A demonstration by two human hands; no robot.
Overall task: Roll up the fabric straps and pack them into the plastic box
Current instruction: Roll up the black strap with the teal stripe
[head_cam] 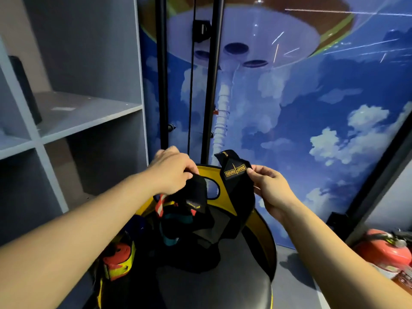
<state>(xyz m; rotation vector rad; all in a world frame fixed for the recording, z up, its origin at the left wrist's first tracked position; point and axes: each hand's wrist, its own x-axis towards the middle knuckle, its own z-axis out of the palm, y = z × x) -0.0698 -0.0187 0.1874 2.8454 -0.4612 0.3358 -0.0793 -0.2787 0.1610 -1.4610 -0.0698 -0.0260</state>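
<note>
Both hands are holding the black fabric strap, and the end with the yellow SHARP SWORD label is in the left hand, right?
Not quite. Both hands do hold the black fabric strap, but the head view shows the SHARP SWORD label pinched by the right hand; the left hand grips the other end.

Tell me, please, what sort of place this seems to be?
Probably a gym or sports storage corner: grey cubby shelves, a sky mural wall, a red fire extinguisher, and a bin of black fabric straps.
</note>
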